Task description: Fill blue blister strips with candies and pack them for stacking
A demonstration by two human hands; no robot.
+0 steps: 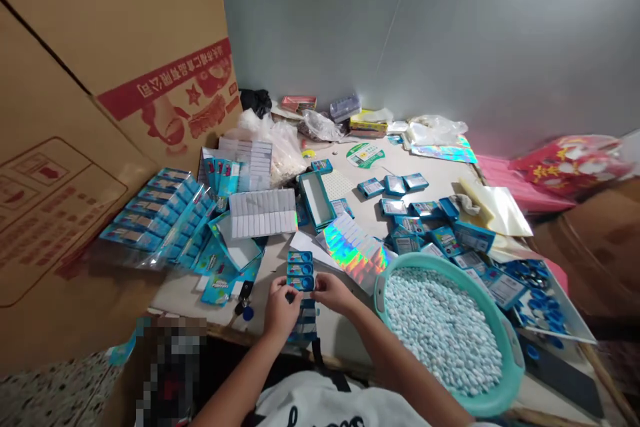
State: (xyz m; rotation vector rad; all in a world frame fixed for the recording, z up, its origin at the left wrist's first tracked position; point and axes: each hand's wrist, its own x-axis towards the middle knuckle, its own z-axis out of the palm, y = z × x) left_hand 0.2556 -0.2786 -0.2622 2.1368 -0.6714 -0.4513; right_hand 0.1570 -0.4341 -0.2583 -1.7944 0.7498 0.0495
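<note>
Both my hands meet at the near edge of the table point(430, 173). My left hand point(280, 310) and my right hand point(333, 291) are closed from either side on a small blue case point(301, 282), the nearest of a short row of like blue cases point(299, 262) lying on the table. More blue cases hang or lie stacked just below my hands. A teal basin point(505, 330) full of small pale blue-white pellets point(443, 330) stands right of my right forearm.
Bagged blue packets point(155, 210) pile up at the left against large cardboard boxes point(75, 113). White segmented trays point(263, 213), a holographic sheet point(355, 250) and several loose blue boxes point(425, 227) cover the table. A grey wall stands behind; a red bag point(570, 163) lies right.
</note>
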